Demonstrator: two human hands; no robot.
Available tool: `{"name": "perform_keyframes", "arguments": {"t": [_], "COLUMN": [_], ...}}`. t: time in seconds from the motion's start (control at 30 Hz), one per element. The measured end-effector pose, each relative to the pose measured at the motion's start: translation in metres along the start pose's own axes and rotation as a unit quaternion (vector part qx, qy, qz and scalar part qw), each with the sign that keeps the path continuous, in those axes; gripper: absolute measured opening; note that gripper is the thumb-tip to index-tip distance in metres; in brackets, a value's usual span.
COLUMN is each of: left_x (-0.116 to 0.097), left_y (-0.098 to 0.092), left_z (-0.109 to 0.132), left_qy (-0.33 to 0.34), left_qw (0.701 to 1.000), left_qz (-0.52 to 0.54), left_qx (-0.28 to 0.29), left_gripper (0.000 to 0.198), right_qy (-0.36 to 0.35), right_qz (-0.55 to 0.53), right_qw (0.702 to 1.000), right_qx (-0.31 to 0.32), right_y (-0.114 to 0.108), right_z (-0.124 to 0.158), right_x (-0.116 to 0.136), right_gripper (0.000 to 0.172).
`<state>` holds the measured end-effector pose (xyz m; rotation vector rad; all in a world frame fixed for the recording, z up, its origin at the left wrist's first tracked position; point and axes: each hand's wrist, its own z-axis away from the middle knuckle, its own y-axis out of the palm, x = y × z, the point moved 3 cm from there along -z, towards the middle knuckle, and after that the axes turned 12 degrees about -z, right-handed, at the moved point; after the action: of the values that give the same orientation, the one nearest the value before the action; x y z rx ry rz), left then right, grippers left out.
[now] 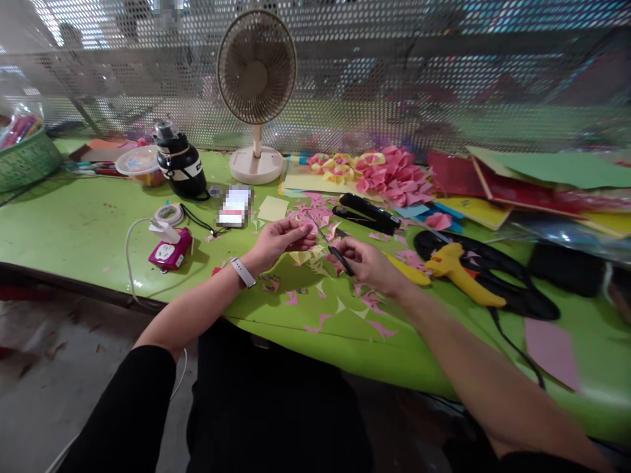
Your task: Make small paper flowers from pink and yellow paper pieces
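**Holding a paper piece at the scissor blades: handling and containers**

1. Position. We find the paper piece [309, 230] above the green table [73, 223], near its front edge and at the centre of the view. It sits at the fingertips of the left hand [279, 242]. The thumb and forefinger are closed on it in a pinch and the other fingers are curled loosely. Its colour is hard to tell.

2. Tool. The right hand [367, 263] is closed around the black handles of the scissors [331, 244]. The blades point up and left toward the paper piece. We cannot tell how far the blades are parted.

3. Handling. We judge the paper piece to be very light, thin and limp. It will crease easily and may tear if pulled. We recommend a grip at one edge, away from the blades, with just enough pressure to stop it sliding.

4. Surroundings. Pink and yellow offcuts [345, 305] lie scattered under and around both hands. A yellow glue gun [461, 272] lies just to the right of the right hand.

5. Containers. The green basket [27, 161] at the far left holds pink and other coloured items under clear wrap. The clear tub [140, 164] holds orange and yellow contents that we cannot identify. The black flask [180, 164] beside it is capped, so its contents are hidden.
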<state>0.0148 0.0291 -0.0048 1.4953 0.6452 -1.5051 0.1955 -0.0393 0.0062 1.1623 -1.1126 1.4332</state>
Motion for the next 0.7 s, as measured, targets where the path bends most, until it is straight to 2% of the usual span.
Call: {"name": "perform_keyframes", "arguments": {"t": [0.13, 0.33, 0.57, 0.7], "left_x": [0.0004, 0.0018, 0.0007, -0.0006], "left_y": [-0.0007, -0.0023, -0.0035, -0.0036], "left_z": [-0.0009, -0.0029, -0.0017, -0.0006], "left_qy": [0.002, 0.003, 0.019, 0.011], "left_qw": [1.000, 1.000, 0.999, 1.000], "left_qz": [0.011, 0.007, 0.009, 0.005], "left_qx": [0.005, -0.017, 0.025, 0.016], "left_gripper": [0.012, 0.013, 0.019, 0.019], "right_qy": [-0.006, 0.005, 0.012, -0.008], "right_qz": [0.004, 0.020, 0.009, -0.005], "right_qw": [1.000, 1.000, 1.000, 1.000], "right_qx": [0.011, 0.011, 0.013, 0.012], "right_y": [0.0006, 0.0010, -0.0010, 0.0000], "right_z": [0.0002, 0.0008, -0.0004, 0.0000], "right_x": [0.0010, 0.0020, -0.0017, -0.0009], "right_gripper": [0.054, 0.055, 0.053, 0.049]}}
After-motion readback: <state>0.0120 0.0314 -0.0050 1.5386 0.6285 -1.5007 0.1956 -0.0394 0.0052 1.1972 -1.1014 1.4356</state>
